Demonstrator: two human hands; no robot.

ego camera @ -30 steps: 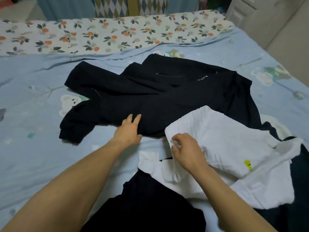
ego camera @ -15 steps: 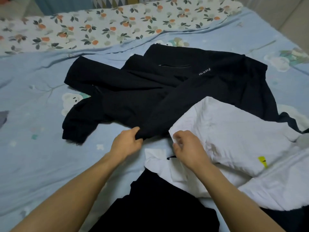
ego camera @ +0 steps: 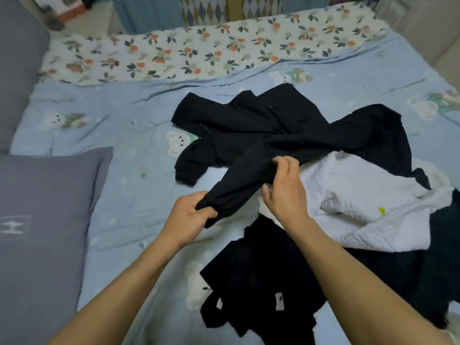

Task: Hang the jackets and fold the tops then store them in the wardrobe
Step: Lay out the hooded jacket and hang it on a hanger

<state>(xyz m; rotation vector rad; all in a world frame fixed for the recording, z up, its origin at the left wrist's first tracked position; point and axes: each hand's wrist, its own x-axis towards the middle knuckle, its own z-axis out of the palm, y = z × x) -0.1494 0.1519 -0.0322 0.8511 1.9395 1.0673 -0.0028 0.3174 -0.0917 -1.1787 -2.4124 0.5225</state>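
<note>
- left hand (ego camera: pixel 191 215) grips black jacket (ego camera: pixel 298 135) sleeve cuff, lifted off bed (ego camera: pixel 124 135)
- right hand (ego camera: pixel 286 190) pinches same sleeve higher up
- white top (ego camera: pixel 373 195) lies beside

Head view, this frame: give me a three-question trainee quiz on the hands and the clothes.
1. True or false: the left hand grips the cuff end of the black jacket.
2. Multiple choice. The right hand is: A) on the pillow; B) at the jacket's sleeve, farther up than the left hand; C) holding a hanger.
3. Fill in: the white top lies to the ______ of the hands on the bed.

Key: 1 true; 2 B; 3 right.
</note>
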